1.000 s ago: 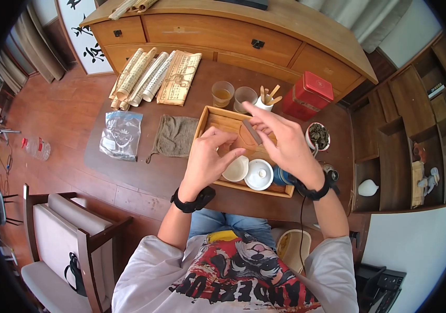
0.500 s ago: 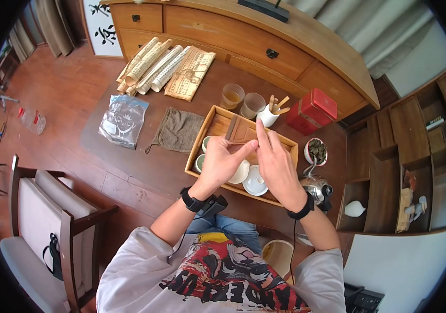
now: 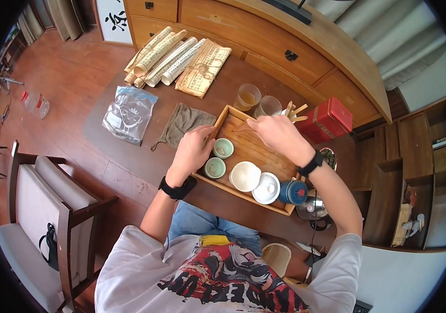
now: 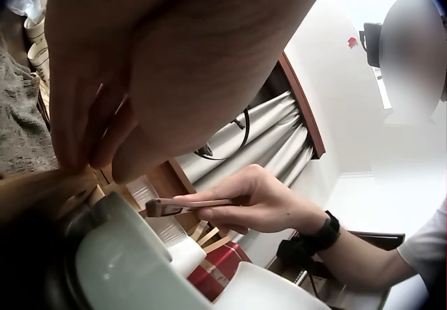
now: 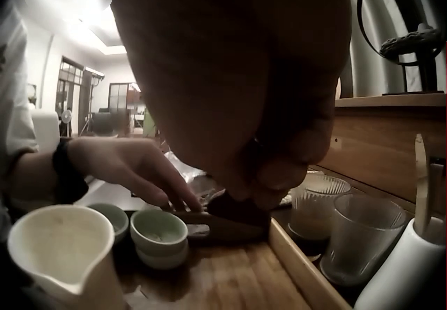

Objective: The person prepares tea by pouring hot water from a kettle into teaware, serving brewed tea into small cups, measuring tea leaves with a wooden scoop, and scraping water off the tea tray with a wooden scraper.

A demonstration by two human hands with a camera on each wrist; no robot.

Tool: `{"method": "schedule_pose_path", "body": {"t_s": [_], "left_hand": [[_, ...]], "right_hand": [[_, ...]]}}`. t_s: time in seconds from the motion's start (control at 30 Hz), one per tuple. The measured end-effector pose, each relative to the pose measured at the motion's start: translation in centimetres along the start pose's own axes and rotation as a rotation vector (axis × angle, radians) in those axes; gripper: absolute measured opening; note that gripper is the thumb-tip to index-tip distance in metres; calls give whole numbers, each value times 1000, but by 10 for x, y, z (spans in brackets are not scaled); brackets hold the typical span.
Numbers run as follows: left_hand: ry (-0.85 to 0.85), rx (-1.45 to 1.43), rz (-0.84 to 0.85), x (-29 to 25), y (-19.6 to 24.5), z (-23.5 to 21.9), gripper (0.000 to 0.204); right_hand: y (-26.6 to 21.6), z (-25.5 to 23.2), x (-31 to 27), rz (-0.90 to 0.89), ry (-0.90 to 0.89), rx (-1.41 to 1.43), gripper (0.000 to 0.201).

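Observation:
Near the back edge of the wooden tray point(image 3: 290, 207), my right hand point(image 3: 281, 136) pinches a small flat brown piece point(image 4: 167, 208), best seen in the left wrist view. My left hand point(image 3: 189, 151) has its fingers loosely bent down at the tray's left wall, beside two pale green cups point(image 3: 223, 148) point(image 3: 214, 168); the exact contact is unclear. Along the tray's near side stand a cream pouring cup point(image 3: 245, 176), a white lidded bowl point(image 3: 266, 188) and a blue lidded jar point(image 3: 293, 192).
Behind the tray stand two clear glasses point(image 3: 248, 97) point(image 3: 269, 105), a white holder with wooden tools point(image 5: 401, 271) and a red tin point(image 3: 330, 119). A grey cloth point(image 3: 185, 124), a plastic bag point(image 3: 129, 115) and paper rolls point(image 3: 160, 56) lie left. A metal kettle point(image 3: 313, 207) is at right.
The hands, close together over the tray a moment ago, have moved apart. My left hand is at the left wall; the right is towards the back with the brown piece.

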State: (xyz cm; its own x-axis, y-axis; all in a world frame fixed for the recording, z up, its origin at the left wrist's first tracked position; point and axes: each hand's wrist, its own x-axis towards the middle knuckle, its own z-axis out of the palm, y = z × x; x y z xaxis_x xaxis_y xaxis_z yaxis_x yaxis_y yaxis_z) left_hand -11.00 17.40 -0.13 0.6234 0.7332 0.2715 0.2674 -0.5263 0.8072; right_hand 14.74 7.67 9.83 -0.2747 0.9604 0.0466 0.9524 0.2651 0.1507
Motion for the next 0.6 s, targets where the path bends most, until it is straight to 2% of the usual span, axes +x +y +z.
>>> {"method": "schedule_pose_path", "body": {"t_s": [0.07, 0.13, 0.2, 0.23, 0.3, 0.5, 0.6], "left_hand": [[-96, -29, -82, 5, -4, 3, 35], [-119, 30, -98, 10, -3, 0, 36], [-142, 86, -117, 13, 0, -3, 37], [-157, 79, -131, 14, 1, -6, 38], [-175, 75, -152, 15, -1, -6, 39], [-170, 75, -143, 14, -7, -1, 40], [-119, 57, -95, 14, -11, 2, 34]], "right_hand": [[8, 19, 19, -72, -37, -34, 16], [12, 36, 33, -142, -76, -67, 16], [12, 51, 42, -174, -133, -113, 34], [13, 56, 44, -178, -135, -107, 34], [14, 63, 45, -209, 3, -112, 35], [14, 78, 35, -251, -27, -122, 37], [13, 82, 30, -256, -21, -146, 39]]}}
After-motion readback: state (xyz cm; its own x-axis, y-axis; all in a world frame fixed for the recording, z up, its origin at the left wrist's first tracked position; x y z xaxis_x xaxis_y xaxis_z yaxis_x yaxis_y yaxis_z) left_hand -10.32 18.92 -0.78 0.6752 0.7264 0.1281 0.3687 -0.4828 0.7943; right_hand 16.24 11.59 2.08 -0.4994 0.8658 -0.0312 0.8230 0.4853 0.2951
